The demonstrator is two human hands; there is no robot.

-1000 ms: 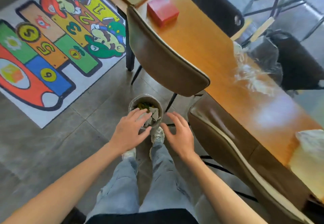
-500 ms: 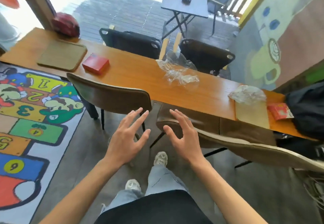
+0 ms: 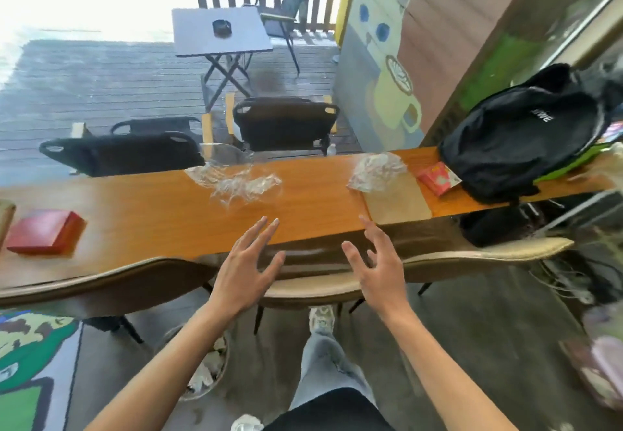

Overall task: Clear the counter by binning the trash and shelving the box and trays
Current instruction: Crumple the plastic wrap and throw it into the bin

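Note:
My left hand (image 3: 244,270) and my right hand (image 3: 377,267) hover empty with fingers spread over the near edge of the long wooden counter (image 3: 161,218). Crumpled clear plastic wrap (image 3: 236,184) lies on the counter beyond my left hand. A second crumpled plastic wad (image 3: 376,171) rests at the far end of a tan tray (image 3: 397,201). A red box (image 3: 45,231) sits far left. A small red packet (image 3: 438,177) lies beside the backpack. The bin (image 3: 205,366), holding crumpled trash, stands on the floor under my left forearm.
Two brown chairs (image 3: 111,282) (image 3: 472,255) are pushed against the counter's near side. A black backpack (image 3: 519,137) sits on the counter's right end. Black chairs (image 3: 286,120) stand behind the counter. A colourful play mat (image 3: 30,363) covers the floor at left.
The view has lifted from the floor bin up to the counter. Both hands rose from the bin's rim and moved forward to the counter's near edge, still empty.

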